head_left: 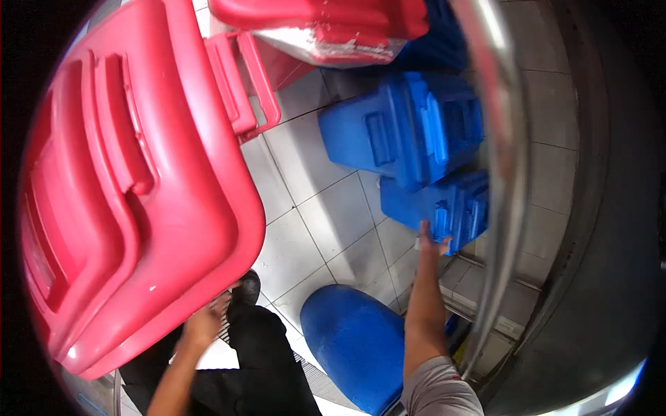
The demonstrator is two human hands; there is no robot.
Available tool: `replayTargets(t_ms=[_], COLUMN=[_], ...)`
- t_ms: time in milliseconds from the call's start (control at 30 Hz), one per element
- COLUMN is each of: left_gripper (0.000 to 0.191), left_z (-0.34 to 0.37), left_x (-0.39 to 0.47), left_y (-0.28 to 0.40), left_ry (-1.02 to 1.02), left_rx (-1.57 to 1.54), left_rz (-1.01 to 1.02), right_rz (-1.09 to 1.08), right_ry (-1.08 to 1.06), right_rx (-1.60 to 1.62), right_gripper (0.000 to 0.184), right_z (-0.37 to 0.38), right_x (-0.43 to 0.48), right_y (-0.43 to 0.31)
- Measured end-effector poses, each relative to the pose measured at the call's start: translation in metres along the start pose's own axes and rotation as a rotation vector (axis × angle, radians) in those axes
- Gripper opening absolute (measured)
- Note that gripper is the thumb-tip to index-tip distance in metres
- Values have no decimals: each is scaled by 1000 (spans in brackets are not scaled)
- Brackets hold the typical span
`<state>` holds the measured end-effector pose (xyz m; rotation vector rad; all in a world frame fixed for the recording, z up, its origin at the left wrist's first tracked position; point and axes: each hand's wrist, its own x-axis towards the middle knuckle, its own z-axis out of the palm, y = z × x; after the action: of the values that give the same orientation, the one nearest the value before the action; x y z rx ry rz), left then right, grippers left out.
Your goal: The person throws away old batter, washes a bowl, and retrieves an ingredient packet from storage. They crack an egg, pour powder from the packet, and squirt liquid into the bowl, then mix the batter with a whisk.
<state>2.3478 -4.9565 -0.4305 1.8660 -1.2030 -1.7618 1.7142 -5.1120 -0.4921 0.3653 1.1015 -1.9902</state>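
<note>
My left hand (pixel 207 318) is low at the left, with fingers curled, just below the near rim of a large pink plastic storage box (pixel 208 197). The rim partly covers this hand, so its grip is unclear. The pink box has a ridged lid and a side latch (pixel 260 83). My right hand (pixel 433 240) reaches forward with its fingers apart, overlapping the near corner of a lower blue lidded plastic box (pixel 408 203). Whether it touches that box cannot be told. A second blue lidded box (pixel 354 127) sits just beyond it.
A scuffed red plastic container (pixel 322 26) is at the top. A blue rounded surface (pixel 348 343) lies between my arms. A curved metal bar (pixel 512 156) runs down the right side. Light tiles (pixel 296 229) cover the floor, and a dark shoe (pixel 250 286) shows beside the pink box.
</note>
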Motion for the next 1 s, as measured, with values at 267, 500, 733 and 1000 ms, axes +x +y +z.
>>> replayTargets(t_ms=[267, 500, 733, 1000], left_gripper=[24, 30, 38, 65], left_z=[-74, -30, 25, 133], left_x=[-48, -55, -75, -17], left_y=[-52, -11, 26, 43], left_ry=[86, -5, -178, -10], left_rx=[300, -115, -290, -170], left_rz=[1, 199, 236, 124], right_rz=[-248, -36, 212, 574], right_ry=[-37, 222, -20, 558], right_rx=[-135, 193, -53, -485], right_gripper=[51, 48, 34, 86], right_z=[-39, -151, -200, -166], right_x=[-13, -168, -352, -436], right_y=[5, 41, 111, 61])
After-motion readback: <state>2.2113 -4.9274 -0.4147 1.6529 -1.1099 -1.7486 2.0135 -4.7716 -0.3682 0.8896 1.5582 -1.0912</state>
